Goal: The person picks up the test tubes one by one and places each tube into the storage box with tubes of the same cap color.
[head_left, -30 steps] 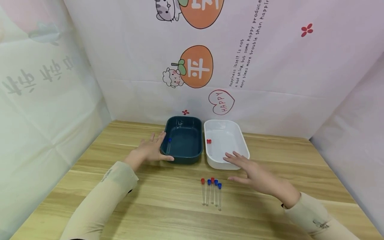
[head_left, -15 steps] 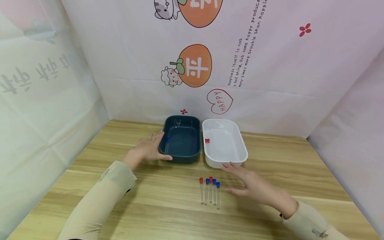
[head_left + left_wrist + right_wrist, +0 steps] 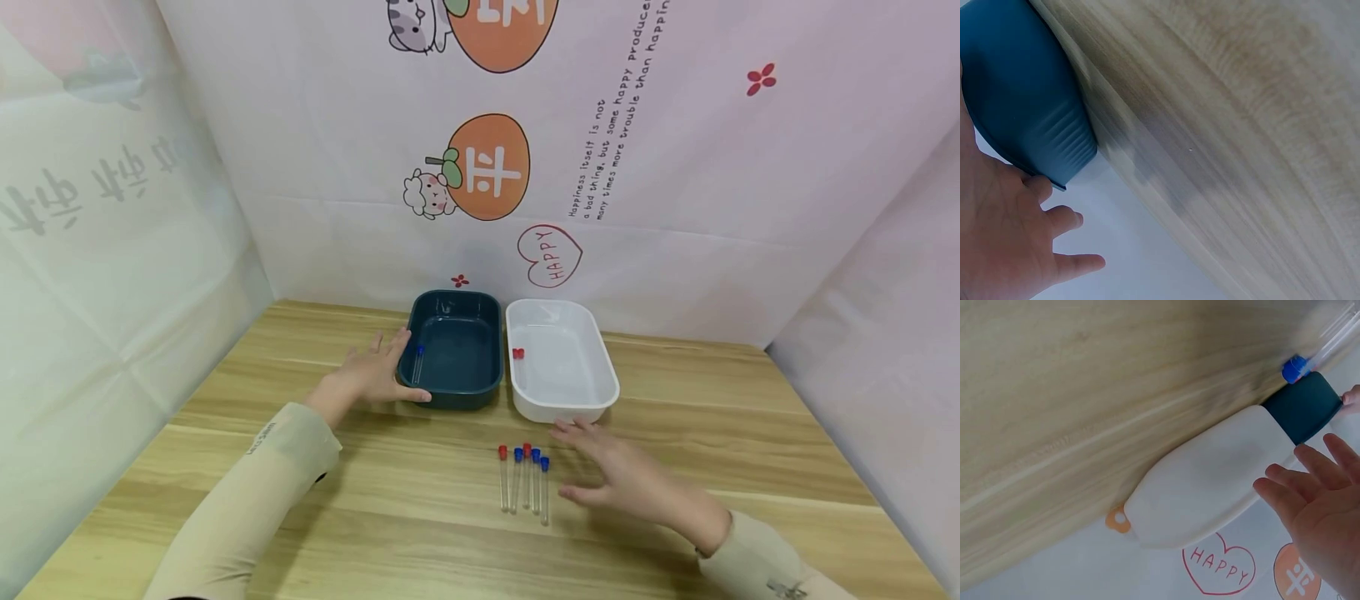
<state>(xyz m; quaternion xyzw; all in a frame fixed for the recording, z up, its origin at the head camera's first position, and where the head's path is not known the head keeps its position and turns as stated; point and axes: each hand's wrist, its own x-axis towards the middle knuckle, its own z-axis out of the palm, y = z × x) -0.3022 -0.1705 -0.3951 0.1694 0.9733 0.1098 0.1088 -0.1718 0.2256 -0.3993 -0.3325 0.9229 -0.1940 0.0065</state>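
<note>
My left hand (image 3: 371, 374) rests against the left side and near-left corner of a dark teal tray (image 3: 463, 400), fingers spread. A test tube with a blue cap (image 3: 420, 351) lies inside that tray. Beside it stands a white tray (image 3: 566, 412), where two red caps (image 3: 518, 354) show by the left wall. On the table, several clear capped test tubes (image 3: 526, 490) lie side by side, two with red caps and three with blue. My right hand (image 3: 632, 477) hovers just right of them, holding nothing, its fingers and thumb apart.
Both trays stand at the back of a wooden table (image 3: 420, 533), close to a printed white cloth backdrop (image 3: 652, 275). Cloth also hangs along the left and right sides. In the right wrist view, a small orange tab (image 3: 1117, 520) shows beyond the white tray.
My right hand has drawn back from over the white tray's front edge toward the table, close to the tubes. My left hand stays at the teal tray.
</note>
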